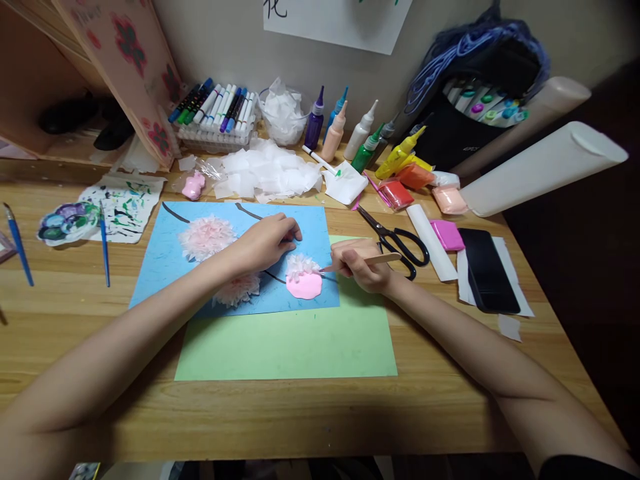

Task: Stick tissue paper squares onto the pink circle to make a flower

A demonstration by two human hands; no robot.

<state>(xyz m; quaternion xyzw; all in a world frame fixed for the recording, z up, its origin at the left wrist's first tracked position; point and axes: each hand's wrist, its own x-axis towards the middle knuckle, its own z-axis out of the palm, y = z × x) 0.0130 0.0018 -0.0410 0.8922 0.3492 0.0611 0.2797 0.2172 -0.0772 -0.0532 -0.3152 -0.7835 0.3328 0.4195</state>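
Note:
A blue paper sheet [165,257] lies on a green sheet [285,347]. On the blue sheet are pale pink tissue flowers [206,237] and a flat pink clay disc [305,287] partly covered with tissue tufts. My left hand [265,241] rests curled on the blue sheet just left of the disc, fingertips pressed together near the tufts. My right hand [363,263] grips a thin wooden stick [387,259] whose tip points at the disc's right edge.
Black scissors [400,241], a black phone [487,270] and pink clay packs [447,235] lie to the right. White tissue squares [265,173], glue bottles [340,130] and markers [220,107] stand behind. Blue brushes [104,247] and a paint palette [67,221] lie at left.

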